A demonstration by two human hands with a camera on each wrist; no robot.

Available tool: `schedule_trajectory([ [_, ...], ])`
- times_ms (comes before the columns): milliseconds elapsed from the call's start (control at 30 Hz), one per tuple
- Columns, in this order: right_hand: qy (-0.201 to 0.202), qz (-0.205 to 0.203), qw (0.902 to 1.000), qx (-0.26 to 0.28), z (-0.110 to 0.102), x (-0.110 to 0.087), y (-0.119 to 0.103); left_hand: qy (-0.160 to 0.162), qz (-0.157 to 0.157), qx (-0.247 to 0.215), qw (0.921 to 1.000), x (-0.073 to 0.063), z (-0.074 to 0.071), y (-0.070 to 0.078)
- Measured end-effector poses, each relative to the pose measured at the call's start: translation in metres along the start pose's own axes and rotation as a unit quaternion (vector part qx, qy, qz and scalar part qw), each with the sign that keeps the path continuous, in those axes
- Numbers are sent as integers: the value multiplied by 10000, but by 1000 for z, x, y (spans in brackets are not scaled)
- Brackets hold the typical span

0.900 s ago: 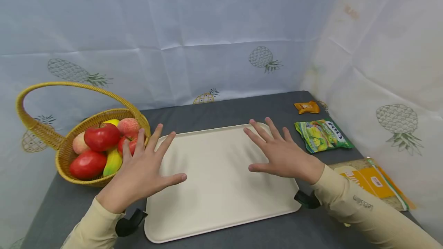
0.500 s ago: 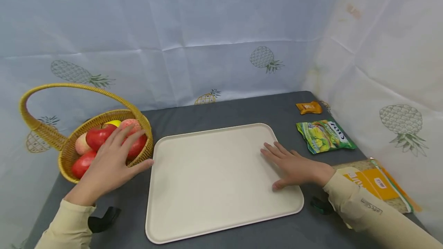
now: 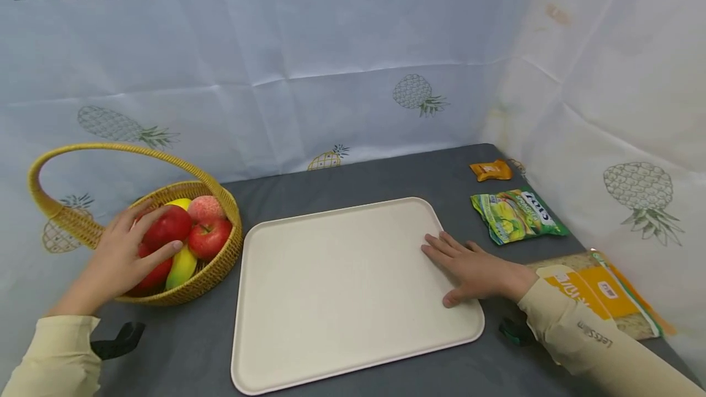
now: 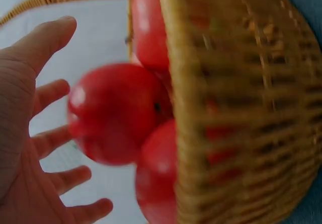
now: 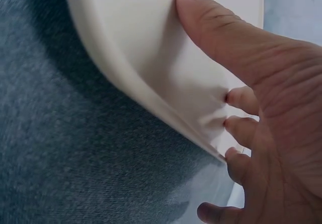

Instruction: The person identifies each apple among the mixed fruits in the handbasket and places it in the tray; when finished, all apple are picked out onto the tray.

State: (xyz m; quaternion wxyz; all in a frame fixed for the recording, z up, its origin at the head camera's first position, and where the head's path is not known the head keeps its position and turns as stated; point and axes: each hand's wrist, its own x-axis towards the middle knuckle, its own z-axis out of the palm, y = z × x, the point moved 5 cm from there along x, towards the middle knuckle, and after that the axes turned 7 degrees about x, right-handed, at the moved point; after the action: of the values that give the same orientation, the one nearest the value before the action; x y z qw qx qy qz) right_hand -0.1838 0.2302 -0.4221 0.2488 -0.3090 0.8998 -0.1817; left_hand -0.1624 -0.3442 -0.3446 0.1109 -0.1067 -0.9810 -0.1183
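A yellow wicker basket holds fruit on the left. My left hand reaches over its near left side, thumb and fingers spread around the topmost red apple. In the left wrist view, a gap shows between the thumb and that apple. Beside it lie a second red apple, a peach, a banana and a larger red fruit, partly hidden by the hand. On the right edge of a cream tray, my right hand rests its fingertips, thumb apart.
To the right of the tray lie a small orange packet, a green snack bag and an orange-and-clear bag, partly covered by the right sleeve. The basket's tall handle arches above the fruit. Pineapple-print curtains border the dark table.
My left hand has moved left from above the tray's left edge, across the basket, to the top apple. The right hand has come down and right onto the tray's edge.
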Motion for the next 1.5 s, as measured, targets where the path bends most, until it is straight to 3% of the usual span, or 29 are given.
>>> schedule_trajectory([
  [267, 28, -10, 9999, -130, 1, 1, 2, -384, -226, -110, 9989, 3, 8, -25],
  [500, 10, -45, 10000, -62, 3, 1, 2, -670, -482, -201, 9964, 9, 12, -34],
  [733, -15, -100, 9999, -2, 4, 1, 2, -743, -642, -204, 9950, 13, 11, -36],
  [1100, -17, -87, 10000, 11, 7, 2, 6, -339, -728, -211, 9965, 14, 3, -29],
  [1300, 6, -108, 9999, 13, 6, 1, 5, 96, -705, -382, 9967, 11, -15, -21],
  [1500, -6, -53, 10000, 4, 5, 1, 3, 575, -548, -393, 9961, 4, -36, 3],
])
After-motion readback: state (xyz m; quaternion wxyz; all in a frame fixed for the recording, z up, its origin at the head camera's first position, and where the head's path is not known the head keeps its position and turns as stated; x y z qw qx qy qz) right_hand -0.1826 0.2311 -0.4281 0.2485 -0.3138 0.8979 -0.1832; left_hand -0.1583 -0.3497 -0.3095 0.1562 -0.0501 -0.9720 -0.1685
